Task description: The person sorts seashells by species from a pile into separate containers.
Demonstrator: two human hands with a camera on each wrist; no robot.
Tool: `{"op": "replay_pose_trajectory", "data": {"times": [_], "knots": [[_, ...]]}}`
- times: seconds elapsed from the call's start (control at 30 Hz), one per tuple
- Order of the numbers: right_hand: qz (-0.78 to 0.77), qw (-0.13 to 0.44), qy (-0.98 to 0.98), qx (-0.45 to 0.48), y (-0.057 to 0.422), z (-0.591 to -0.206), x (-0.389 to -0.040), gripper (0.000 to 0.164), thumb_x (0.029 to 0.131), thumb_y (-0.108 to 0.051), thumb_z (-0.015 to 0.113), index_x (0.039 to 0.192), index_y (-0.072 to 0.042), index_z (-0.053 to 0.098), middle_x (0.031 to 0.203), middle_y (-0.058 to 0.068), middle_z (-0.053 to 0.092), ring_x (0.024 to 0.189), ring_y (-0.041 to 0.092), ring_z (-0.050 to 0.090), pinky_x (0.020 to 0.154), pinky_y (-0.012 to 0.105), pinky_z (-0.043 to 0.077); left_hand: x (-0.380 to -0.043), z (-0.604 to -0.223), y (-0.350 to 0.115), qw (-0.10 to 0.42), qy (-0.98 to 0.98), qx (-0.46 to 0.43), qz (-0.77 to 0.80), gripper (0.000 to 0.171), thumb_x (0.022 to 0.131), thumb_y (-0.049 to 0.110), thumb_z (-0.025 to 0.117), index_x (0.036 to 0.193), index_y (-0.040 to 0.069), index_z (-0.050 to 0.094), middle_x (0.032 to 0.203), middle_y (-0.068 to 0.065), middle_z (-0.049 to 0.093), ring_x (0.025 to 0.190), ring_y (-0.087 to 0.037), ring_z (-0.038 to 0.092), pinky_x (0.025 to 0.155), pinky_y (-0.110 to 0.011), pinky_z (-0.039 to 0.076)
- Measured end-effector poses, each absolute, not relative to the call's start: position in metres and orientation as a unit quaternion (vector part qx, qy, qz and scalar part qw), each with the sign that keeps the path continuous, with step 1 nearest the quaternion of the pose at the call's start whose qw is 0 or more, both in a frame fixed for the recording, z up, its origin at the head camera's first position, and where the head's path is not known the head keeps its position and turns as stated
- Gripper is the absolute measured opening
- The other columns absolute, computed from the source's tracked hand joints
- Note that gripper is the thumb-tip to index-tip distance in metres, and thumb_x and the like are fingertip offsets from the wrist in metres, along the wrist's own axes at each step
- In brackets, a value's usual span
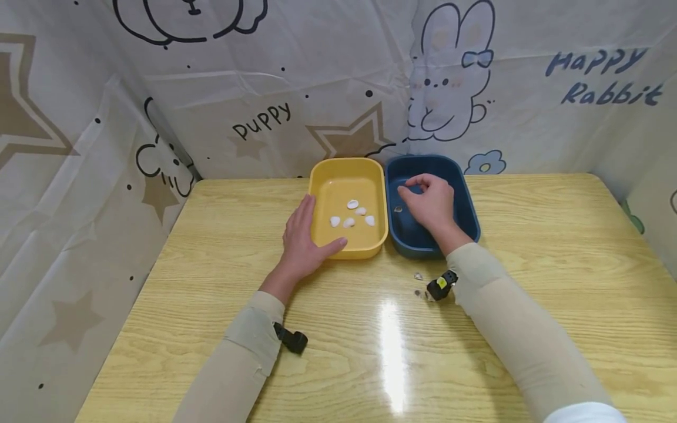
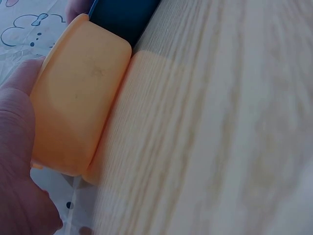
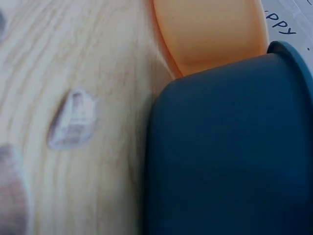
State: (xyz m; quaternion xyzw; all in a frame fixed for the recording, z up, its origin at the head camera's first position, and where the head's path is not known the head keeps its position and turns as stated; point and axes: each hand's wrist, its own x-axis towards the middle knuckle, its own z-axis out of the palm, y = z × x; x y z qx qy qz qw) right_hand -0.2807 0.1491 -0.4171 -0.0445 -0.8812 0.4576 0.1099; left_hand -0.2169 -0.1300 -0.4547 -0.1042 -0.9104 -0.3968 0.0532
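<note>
My left hand (image 1: 302,242) rests against the left side of a yellow plastic tray (image 1: 346,254), fingers fairly straight along its wall and thumb over the front edge. Several small white seashells (image 1: 349,222) lie inside that tray. Over the blue tray (image 1: 469,205) on the right hovers my right hand (image 1: 435,202), thumb and index finger near each other with nothing visible between them. A small brownish shell (image 1: 398,209) is in the blue tray, just below the thumb. Part of that tray's inside is hidden by the hand.
Several dark, patterned shells lie on the wooden table before the blue tray, one shell (image 3: 73,120) close to its wall. The right wrist camera (image 1: 442,285) hangs over some of them. A printed cloth (image 1: 338,76) rises behind both trays, which stand side by side.
</note>
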Motion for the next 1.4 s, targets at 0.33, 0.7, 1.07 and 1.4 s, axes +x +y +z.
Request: {"op": "replay_pose_trajectory", "data": {"times": [0.33,0.7,1.07,1.4], "knots": [[0.466,0.119,-0.877,-0.022,0.152,-0.398,-0.268,0.026,0.091,-0.033,0.073,0.101,-0.009,0.072,0.125,0.008,0.065,0.125,0.029,0.056,0.104,0.044,0.042,-0.217,-0.453,-0.129,0.051,-0.909,-0.106,-0.4,0.112,0.08,0.059,0.074,0.162,0.02,0.009,0.166,0.003,0.005,0.149,-0.028,0.005,0.114,-0.058,0.007],[0.467,0.109,-0.878,0.004,0.157,-0.384,-0.23,0.026,0.09,-0.03,0.075,0.102,-0.007,0.072,0.125,0.009,0.063,0.12,0.029,0.055,0.102,0.047,0.043,-0.215,-0.453,-0.128,0.047,-0.909,-0.101,-0.401,0.111,0.08,0.059,0.073,0.162,0.02,0.009,0.166,0.003,0.005,0.149,-0.027,0.005,0.114,-0.056,0.006],[0.443,0.135,-0.883,0.078,0.165,-0.389,-0.188,0.022,0.088,-0.025,0.078,0.101,-0.008,0.073,0.093,0.008,0.06,0.086,0.025,0.05,0.077,0.039,0.041,-0.217,-0.452,-0.128,0.055,-0.912,-0.105,-0.393,0.111,0.08,0.056,0.075,0.162,0.018,0.01,0.166,0.002,0.007,0.149,-0.027,0.006,0.115,-0.054,0.007],[0.426,0.133,-0.888,0.112,0.171,-0.409,-0.159,0.019,0.085,-0.019,0.081,0.099,-0.009,0.075,0.072,0.009,0.041,0.068,0.021,0.039,0.062,0.035,0.03,-0.217,-0.454,-0.129,0.052,-0.911,-0.101,-0.398,0.111,0.08,0.058,0.074,0.162,0.02,0.01,0.166,0.003,0.007,0.149,-0.026,0.006,0.114,-0.056,0.008]]}}
